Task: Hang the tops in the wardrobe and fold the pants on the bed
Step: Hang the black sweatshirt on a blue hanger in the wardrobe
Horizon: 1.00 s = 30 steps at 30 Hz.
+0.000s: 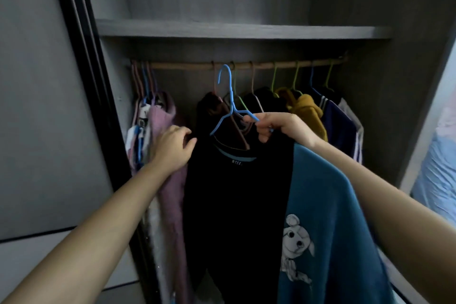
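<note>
A black top (237, 205) with a blue-trimmed collar hangs in front of me on a blue hanger (230, 96). My right hand (278, 128) grips the hanger's right arm, and the hook sits just below the wooden rail (187, 65), not over it. My left hand (174, 147) pinches the black top's left shoulder. A teal top (328, 217) with a dog print is draped over my right forearm.
The open wardrobe has a shelf (241, 29) above the rail. Pink and white clothes (160, 131) hang at the left, dark, mustard (308, 116) and navy tops at the right. A black sliding-door frame (81, 57) stands left. Light blue bedding (439, 168) shows far right.
</note>
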Each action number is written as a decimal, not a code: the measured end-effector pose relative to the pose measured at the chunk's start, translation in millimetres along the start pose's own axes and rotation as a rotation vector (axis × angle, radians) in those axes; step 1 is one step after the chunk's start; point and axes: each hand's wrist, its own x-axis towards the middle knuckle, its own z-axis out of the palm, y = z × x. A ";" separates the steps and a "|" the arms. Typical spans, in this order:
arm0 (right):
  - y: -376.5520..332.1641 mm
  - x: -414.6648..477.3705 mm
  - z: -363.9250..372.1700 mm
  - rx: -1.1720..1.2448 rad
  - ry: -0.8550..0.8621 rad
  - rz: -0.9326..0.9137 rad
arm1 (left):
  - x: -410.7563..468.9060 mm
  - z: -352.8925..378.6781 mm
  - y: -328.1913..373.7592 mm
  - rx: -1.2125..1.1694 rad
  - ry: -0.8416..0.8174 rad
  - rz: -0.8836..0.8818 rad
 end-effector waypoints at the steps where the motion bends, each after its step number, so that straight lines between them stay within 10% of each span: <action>1: 3.9 10.6 5.5 -0.048 0.034 -0.033 | 2.4 -7.4 -6.9 0.144 0.039 0.019; 5: 17.0 57.0 23.3 -0.190 0.167 -0.139 | 6.0 -23.4 -24.3 0.476 0.063 0.056; 16: 19.8 190.7 47.4 -0.161 0.184 -0.276 | 8.5 -8.9 -35.3 0.612 -0.162 -0.091; 30: 93.3 212.9 21.0 -0.774 0.180 -0.204 | -0.3 -2.5 -38.5 0.587 -0.114 -0.052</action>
